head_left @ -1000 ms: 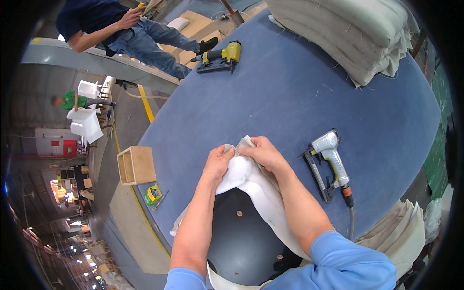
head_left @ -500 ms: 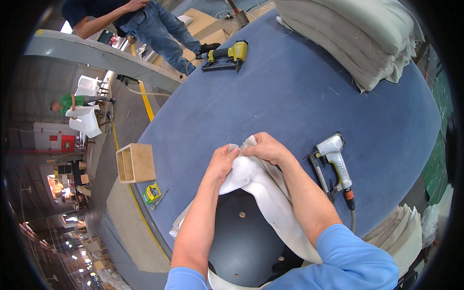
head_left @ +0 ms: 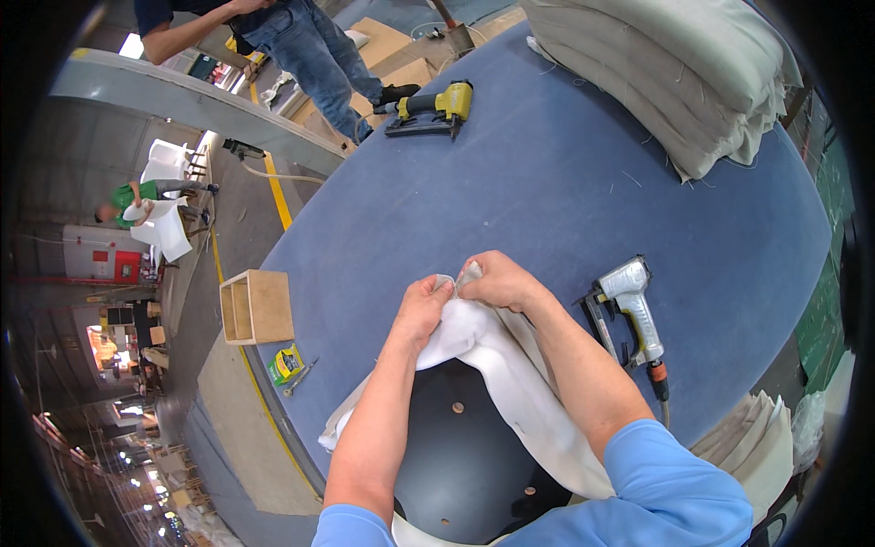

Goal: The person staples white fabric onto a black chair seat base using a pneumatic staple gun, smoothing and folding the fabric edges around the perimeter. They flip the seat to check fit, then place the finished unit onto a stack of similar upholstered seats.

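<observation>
on the blue table (head_left: 547, 191), both hands' fingers (head_left: 444, 290) pinch the white fabric (head_left: 497, 365) edge between them.

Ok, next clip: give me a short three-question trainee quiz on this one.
1. True or false: both hands pinch the white fabric at the far edge of the black panel.
2. Which tool lies nearest the right hand? A) yellow nailer B) silver stapler C) scissors
3. Fill in: the stacked cream cushions sit on the ____ table.

Key
1. True: the left hand and right hand meet on the fabric there.
2. B, just to its right; the yellow nailer lies at the far edge.
3. Blue.
</observation>
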Tool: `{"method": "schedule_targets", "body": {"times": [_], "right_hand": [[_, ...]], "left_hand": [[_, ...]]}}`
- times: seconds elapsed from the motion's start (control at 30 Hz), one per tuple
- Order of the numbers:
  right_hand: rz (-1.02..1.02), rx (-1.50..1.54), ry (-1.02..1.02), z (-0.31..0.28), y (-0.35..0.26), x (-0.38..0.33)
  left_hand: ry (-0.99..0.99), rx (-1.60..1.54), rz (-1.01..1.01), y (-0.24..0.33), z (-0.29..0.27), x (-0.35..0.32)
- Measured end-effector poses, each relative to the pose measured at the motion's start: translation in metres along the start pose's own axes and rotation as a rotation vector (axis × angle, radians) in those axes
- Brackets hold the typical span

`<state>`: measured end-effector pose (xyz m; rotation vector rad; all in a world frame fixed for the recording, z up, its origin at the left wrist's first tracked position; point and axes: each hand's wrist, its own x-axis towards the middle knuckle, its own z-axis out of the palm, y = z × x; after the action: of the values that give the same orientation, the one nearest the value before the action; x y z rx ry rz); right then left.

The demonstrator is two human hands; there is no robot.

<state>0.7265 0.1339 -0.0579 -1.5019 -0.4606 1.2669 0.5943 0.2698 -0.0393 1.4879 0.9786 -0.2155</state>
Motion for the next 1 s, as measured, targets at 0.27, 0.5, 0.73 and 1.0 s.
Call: {"method": "schedule_targets", "body": {"times": [0.27, 0.5, 0.73, 1.0], "right_hand": [[0.036, -0.211, 0.104, 0.01, 0.001, 0.008], [0.06, 0.053, 0.068, 0.01, 0.006, 0.005], [-0.152, -0.19, 0.119, 0.006, 0.015, -0.002], [-0.129, -0.202, 0.088, 0.008, 0.019, -0.015]], "left_hand": [[-0.078, 0.082, -0.075, 0.015, -0.012, -0.004], [-0.163, 0.213, -0.093, 0.027, -0.017, 0.001], [-0.034, 0.695, 0.12, 0.034, -0.011, -0.002], [0.113, 0.708, 0.324, 0.019, 0.001, -0.021]]}}
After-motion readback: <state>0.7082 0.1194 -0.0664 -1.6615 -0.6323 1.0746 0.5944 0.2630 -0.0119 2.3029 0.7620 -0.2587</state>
